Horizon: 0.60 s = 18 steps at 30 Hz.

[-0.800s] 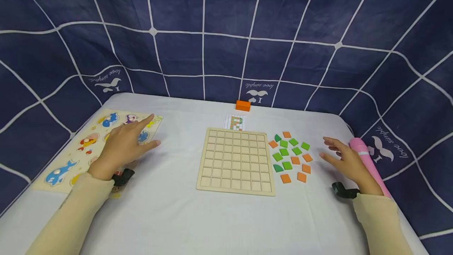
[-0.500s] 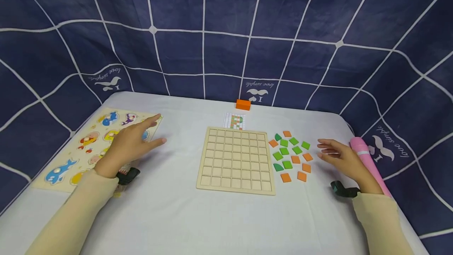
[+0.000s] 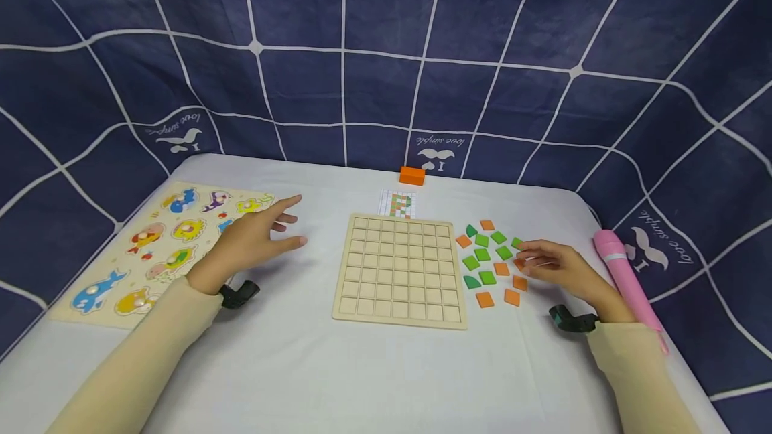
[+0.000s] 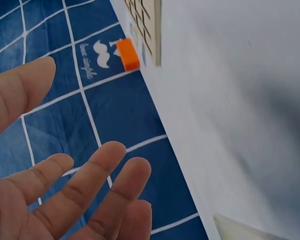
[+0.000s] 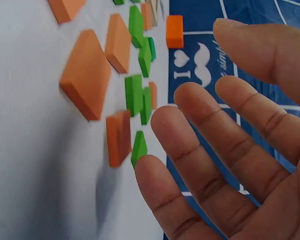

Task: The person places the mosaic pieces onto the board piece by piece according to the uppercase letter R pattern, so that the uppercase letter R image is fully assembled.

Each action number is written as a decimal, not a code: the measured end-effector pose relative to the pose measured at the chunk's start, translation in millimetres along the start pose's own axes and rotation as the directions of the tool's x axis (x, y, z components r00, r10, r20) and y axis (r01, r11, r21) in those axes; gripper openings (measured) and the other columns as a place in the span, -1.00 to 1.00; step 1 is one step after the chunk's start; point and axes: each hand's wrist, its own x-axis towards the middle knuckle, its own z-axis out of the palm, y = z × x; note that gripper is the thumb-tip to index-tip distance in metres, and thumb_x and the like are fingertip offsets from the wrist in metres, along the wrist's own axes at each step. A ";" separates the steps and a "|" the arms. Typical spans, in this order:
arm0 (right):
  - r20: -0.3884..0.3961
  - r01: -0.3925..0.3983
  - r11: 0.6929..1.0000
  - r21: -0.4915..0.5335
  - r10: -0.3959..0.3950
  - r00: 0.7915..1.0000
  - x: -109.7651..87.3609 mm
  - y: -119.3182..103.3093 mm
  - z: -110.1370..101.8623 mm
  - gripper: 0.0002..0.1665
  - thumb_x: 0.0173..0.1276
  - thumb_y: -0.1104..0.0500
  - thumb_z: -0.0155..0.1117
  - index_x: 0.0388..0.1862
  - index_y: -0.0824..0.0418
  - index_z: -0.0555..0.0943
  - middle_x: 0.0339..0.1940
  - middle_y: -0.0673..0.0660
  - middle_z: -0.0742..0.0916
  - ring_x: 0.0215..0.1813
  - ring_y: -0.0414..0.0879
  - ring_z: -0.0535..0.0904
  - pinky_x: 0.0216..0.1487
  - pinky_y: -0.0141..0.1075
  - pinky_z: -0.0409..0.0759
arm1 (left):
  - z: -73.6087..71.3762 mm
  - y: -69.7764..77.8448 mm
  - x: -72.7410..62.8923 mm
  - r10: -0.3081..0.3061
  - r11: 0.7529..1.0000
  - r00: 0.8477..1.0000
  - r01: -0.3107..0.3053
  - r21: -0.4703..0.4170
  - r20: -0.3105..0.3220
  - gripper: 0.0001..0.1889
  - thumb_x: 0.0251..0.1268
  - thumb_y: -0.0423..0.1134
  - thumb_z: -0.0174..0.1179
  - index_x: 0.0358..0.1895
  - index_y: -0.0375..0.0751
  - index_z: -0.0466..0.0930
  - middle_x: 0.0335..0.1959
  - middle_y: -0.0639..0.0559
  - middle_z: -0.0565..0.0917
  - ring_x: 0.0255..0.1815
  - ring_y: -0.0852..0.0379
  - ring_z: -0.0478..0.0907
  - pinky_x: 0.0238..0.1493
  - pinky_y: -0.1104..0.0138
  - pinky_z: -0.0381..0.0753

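Note:
My left hand [image 3: 250,243] hovers over the table between the picture puzzle board and the wooden grid board [image 3: 400,272], fingers relaxed and holding nothing. At the right edge of the loose tiles is my right hand [image 3: 557,270], its fingertips overlapping an orange tile and close to a green one in the head view. The right wrist view shows its fingers spread and relaxed with nothing held, beside an orange tile [image 5: 118,138]. Green square tiles [image 3: 487,278], orange square tiles [image 3: 485,300] and two dark green quarter-round tiles [image 3: 472,282] lie scattered right of the grid board, whose cells hold no tiles.
A picture card [image 3: 399,204] with a coloured grid pattern lies behind the board, and an orange block [image 3: 413,175] stands at the back edge. The puzzle board [image 3: 145,246] with sea animals is at left. A pink microphone-shaped object [image 3: 627,280] lies along the right edge.
My left hand has moved right, away from the puzzle board. My right hand has moved left to the edge of the tiles. The tiles and boards have stayed in place.

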 end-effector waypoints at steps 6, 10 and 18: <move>0.026 0.019 0.999 0.026 -0.019 0.999 3.1 -0.3 5.3 -0.50 0.46 0.46 0.37 0.34 0.60 0.56 0.06 0.25 0.82 -0.01 -0.30 0.70 0.00 -0.49 0.62 | 7.8 6.8 5.9 0.005 1.000 1.000 -0.005 0.007 0.024 -0.12 0.46 0.02 0.41 0.72 -0.14 0.21 0.29 -0.21 0.73 0.24 -0.31 0.69 0.15 -0.28 0.60; 0.046 0.020 0.999 0.034 -0.021 0.999 3.7 -3.4 7.8 -0.50 0.44 0.47 0.37 0.33 0.60 0.56 0.05 0.27 0.81 -0.03 -0.29 0.69 -0.03 -0.46 0.62 | 13.3 11.6 11.3 0.001 1.000 0.999 -0.002 0.013 0.054 -0.10 0.46 0.01 0.41 0.73 -0.12 0.19 0.28 -0.21 0.73 0.25 -0.27 0.70 0.17 -0.28 0.61; 0.091 0.017 0.998 0.068 -0.023 0.996 6.7 -7.6 14.6 -0.49 0.41 0.45 0.43 0.30 0.60 0.58 0.04 0.32 0.81 -0.05 -0.28 0.71 -0.06 -0.42 0.66 | 24.6 18.1 20.9 -0.006 1.000 0.994 0.005 0.003 0.112 -0.09 0.47 0.06 0.38 0.74 -0.10 0.16 0.29 -0.20 0.73 0.25 -0.22 0.70 0.15 -0.25 0.62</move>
